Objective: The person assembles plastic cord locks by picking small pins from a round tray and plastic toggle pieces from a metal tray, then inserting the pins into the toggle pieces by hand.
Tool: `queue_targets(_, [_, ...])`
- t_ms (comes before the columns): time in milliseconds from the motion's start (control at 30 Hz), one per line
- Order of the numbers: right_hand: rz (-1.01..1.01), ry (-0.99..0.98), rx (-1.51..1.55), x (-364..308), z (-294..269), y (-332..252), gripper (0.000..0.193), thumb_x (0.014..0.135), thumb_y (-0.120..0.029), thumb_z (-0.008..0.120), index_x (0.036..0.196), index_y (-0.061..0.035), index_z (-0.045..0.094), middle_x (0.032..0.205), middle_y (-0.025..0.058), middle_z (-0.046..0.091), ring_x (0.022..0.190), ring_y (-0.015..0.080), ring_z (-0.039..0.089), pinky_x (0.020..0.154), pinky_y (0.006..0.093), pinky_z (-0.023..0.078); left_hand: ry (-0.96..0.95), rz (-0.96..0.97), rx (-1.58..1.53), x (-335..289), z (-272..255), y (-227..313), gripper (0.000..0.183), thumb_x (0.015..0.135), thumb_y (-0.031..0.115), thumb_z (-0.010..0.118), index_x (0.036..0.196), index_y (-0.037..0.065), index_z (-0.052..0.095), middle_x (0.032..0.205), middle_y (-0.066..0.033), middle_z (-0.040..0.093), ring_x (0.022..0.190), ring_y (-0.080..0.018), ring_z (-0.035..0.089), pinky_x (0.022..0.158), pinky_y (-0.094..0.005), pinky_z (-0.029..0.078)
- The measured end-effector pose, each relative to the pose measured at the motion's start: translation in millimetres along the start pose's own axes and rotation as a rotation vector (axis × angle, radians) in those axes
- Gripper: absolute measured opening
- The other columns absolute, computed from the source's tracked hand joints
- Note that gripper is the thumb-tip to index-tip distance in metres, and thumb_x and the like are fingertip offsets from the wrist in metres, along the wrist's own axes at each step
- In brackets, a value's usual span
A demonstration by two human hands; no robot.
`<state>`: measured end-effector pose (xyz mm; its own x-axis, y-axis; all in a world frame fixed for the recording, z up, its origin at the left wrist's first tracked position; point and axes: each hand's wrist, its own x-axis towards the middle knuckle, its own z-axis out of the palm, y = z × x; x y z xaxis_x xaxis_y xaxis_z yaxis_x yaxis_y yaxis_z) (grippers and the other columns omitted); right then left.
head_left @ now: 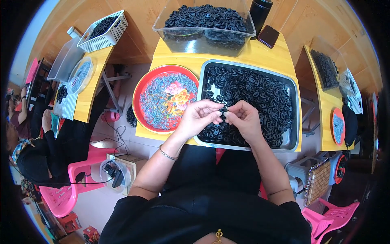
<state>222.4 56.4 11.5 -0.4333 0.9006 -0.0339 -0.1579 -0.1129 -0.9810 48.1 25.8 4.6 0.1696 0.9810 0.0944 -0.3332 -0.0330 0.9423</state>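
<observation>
Black plastic ring (223, 111), pinched between left hand (198, 118), right hand (243, 120)

Two hands meet over a metal tray (293, 94) full of little black rings (252, 91). The left hand (198, 117) and the right hand (243, 120) pinch one small black piece (223, 110) between their fingertips. A red plate (140, 91) with tiny grey bits sits beside the tray on the yellow surface (260, 55). A clear tub (203, 38) of black rings stands behind.

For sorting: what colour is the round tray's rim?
Red rim, with a flower picture inside; head view.
</observation>
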Motion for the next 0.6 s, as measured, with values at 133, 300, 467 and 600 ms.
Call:
queue_targets(133, [-0.037,0.025,-0.045,-0.2,2.0,-0.4,0.009,0.078,-0.001,0.061,0.084,-0.0011,0.054,0.076,0.0048,0.06,0.066,0.0074,0.058,0.06,0.0197,0.048,0.014,-0.017,0.024,0.0,1.7,-0.2,0.02,0.082,-0.002,0.055,0.102,-0.002,0.058,0.082,-0.0073,0.059,0.073,-0.0116,0.061,0.063,-0.0197,0.05])
queue_targets(300, [-0.034,0.038,-0.03,1.0,2.1,-2.4,0.01,0.078,-0.002,0.061,0.083,-0.003,0.053,0.072,0.0025,0.058,0.063,0.0068,0.055,0.056,0.0185,0.044,0.057,0.124,0.143,-1.5,7.6,-0.7,0.02,0.082,-0.003,0.054,0.102,-0.002,0.058,0.084,-0.0059,0.055,0.075,-0.013,0.062,0.065,-0.021,0.051])
queue_targets(467, [-0.023,0.005,0.008,-0.1,-0.1,-3.9,0.01,0.078,-0.002,0.062,0.082,-0.0031,0.053,0.074,0.0028,0.058,0.063,0.007,0.056,0.057,0.0186,0.045,0.004,0.037,0.048,-0.2,3.3,2.4,0.021,0.082,-0.003,0.054,0.103,-0.002,0.058,0.085,-0.0062,0.055,0.075,-0.0126,0.061,0.064,-0.021,0.051])
queue_targets(600, [-0.019,-0.013,0.021,-0.9,0.9,-4.2,0.01,0.078,-0.002,0.061,0.083,-0.003,0.052,0.074,0.0033,0.058,0.063,0.007,0.056,0.059,0.0187,0.046,-0.004,0.021,0.009,-0.9,3.8,2.7,0.022,0.082,-0.003,0.054,0.104,-0.001,0.058,0.084,-0.006,0.056,0.073,-0.0114,0.06,0.064,-0.0206,0.05])
